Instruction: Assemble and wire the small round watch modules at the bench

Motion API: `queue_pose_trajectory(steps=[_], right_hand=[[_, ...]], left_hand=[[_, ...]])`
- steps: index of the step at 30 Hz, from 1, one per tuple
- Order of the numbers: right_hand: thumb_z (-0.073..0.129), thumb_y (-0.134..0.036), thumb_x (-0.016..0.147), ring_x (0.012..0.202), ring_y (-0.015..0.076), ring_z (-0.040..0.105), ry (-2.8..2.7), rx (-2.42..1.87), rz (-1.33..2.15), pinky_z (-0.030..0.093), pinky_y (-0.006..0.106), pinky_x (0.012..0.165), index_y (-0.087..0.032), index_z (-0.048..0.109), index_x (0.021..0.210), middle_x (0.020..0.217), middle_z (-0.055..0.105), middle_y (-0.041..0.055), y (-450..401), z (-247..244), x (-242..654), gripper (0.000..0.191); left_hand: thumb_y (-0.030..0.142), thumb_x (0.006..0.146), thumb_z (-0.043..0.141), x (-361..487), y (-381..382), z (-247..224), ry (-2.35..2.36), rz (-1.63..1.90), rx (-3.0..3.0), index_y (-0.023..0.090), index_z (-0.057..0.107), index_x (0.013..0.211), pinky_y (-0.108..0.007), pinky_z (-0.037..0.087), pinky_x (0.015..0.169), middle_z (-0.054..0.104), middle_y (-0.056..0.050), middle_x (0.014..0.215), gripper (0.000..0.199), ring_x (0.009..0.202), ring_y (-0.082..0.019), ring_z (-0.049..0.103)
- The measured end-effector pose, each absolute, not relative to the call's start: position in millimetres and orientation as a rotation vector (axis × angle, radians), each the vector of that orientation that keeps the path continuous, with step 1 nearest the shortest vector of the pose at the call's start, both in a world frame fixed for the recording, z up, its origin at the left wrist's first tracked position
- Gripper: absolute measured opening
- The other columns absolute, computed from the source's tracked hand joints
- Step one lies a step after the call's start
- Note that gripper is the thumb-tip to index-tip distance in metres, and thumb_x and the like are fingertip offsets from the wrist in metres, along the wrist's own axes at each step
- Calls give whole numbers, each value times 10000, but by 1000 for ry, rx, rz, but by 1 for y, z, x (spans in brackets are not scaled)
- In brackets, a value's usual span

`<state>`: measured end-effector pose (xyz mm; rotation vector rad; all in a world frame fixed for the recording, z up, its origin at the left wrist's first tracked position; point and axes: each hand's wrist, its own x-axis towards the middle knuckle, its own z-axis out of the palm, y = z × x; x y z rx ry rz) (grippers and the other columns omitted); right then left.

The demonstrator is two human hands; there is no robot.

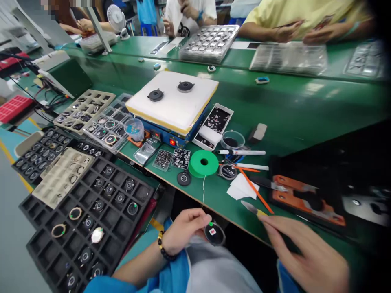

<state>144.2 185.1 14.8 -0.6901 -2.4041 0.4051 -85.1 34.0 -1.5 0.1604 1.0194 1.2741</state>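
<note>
The left grip (185, 230) is closed narrow, pinching the left edge of a round watch case (215, 236) between thumb and fingers; the case is just in front of the tabletop (226, 211), on the wearer's side of the green spool (199, 162). Its dark face, with a green dot (210, 224) and a small white square (212, 231), is turned up. The right grip (305, 248) is also narrow, pinched on a slim tool (251, 207), nearer the wearer and to the right of the spool. The tool's long axis slants forward and left, its pale tip aimed roughly toward the spool and past the far side of the case, well apart from it. From that tip, the case lies left and nearer the wearer. White paper pieces (240, 189) lie to the spool's right, slightly nearer the wearer, just beyond the tip.
</note>
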Motion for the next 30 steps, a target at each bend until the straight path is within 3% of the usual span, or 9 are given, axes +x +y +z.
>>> queue_pose_trajectory(steps=[3,7,9,15,21,26,30], right_hand=[[614,-155,1016,1077,199,734,-2515,-321,499,564,331,989,-223,691,1214,1193,770,35,172,37,80,223],[584,-253,1049,1204,258,680,-2613,-356,500,595,396,969,-156,626,1332,1374,689,100,169,47,1,302],[645,-314,1022,1147,301,696,-2688,-415,391,606,443,912,-133,597,1378,1402,669,133,170,43,-20,402],[666,-250,1004,985,271,724,-2650,-495,303,575,414,833,-162,660,1266,1249,752,98,168,26,-36,277],[706,-262,971,914,288,728,-2593,-516,324,557,431,777,-168,701,1171,1207,764,93,166,23,-40,222],[570,-193,1031,911,265,745,-2557,-494,389,567,401,807,-141,715,1181,1169,784,91,170,20,-41,214],[532,-202,1063,964,232,758,-2520,-505,535,579,350,851,-156,706,1206,1145,792,75,167,26,-35,230]], left_hand=[[556,769,879,-89,23,1,1032,1330,168,131,603,735,-204,507,619,583,5,681,508,609,-86,546],[481,823,863,-98,7,6,1065,1495,95,135,601,747,-169,480,600,583,15,701,440,635,-76,546],[476,814,872,-102,2,7,1118,1573,19,138,622,783,-173,511,619,610,9,738,422,670,-86,578],[537,688,938,-116,-3,10,1274,1645,-160,145,672,900,-218,577,554,688,-23,796,518,670,-150,678],[566,778,862,-129,3,11,1325,1703,-57,156,668,971,-253,628,654,700,-38,863,493,788,-188,733],[547,865,784,-134,11,13,1359,1715,91,175,651,1006,-184,530,553,650,-12,837,420,689,-122,654],[530,894,763,-130,17,12,1498,1680,241,201,625,1205,-166,425,473,621,1,820,473,637,-107,598]])
